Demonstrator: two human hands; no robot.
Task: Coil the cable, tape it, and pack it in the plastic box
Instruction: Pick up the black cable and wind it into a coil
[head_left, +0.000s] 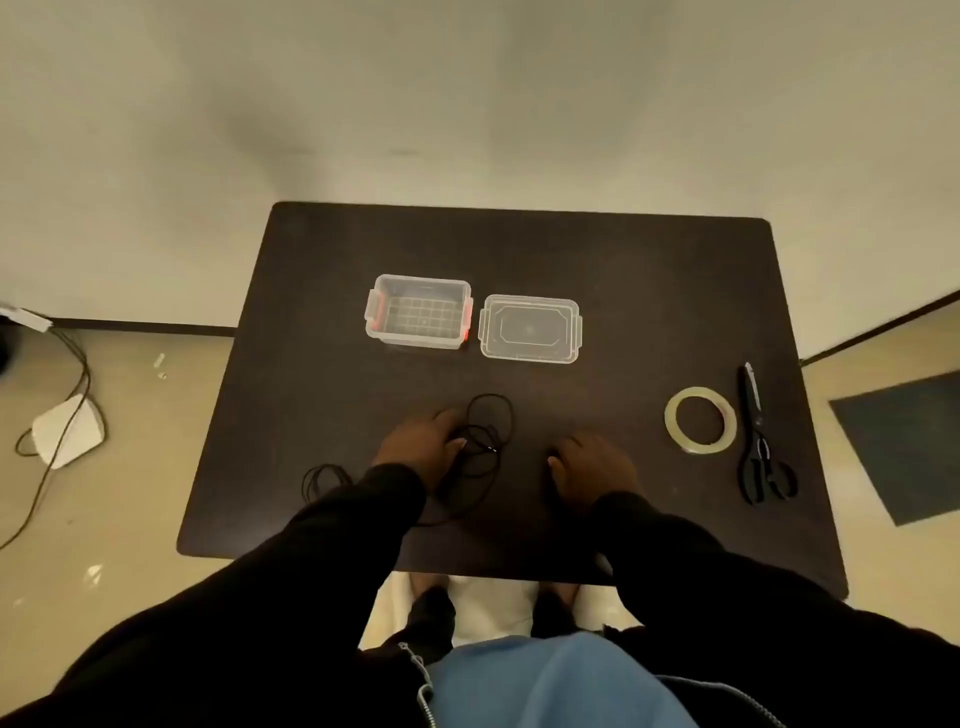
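A dark table (623, 291) holds a loose black cable (488, 436) near its front edge. The left hand (423, 441) rests on the cable; the right hand (592, 467) lies flat just beside it. Behind the cable stands an open clear plastic box (418, 317), its lid (530, 327) alongside. Right of the cable lie a tape roll (700, 420) and black scissors (758, 441).

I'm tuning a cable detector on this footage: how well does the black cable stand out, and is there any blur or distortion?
Head view: dim, warm light; the black cable barely separates from the dark table, clearest in the loop beyond the left hand. Wide-angle distortion bends the table edges. Slight softness overall; the clear plastic box and tape roll read well.
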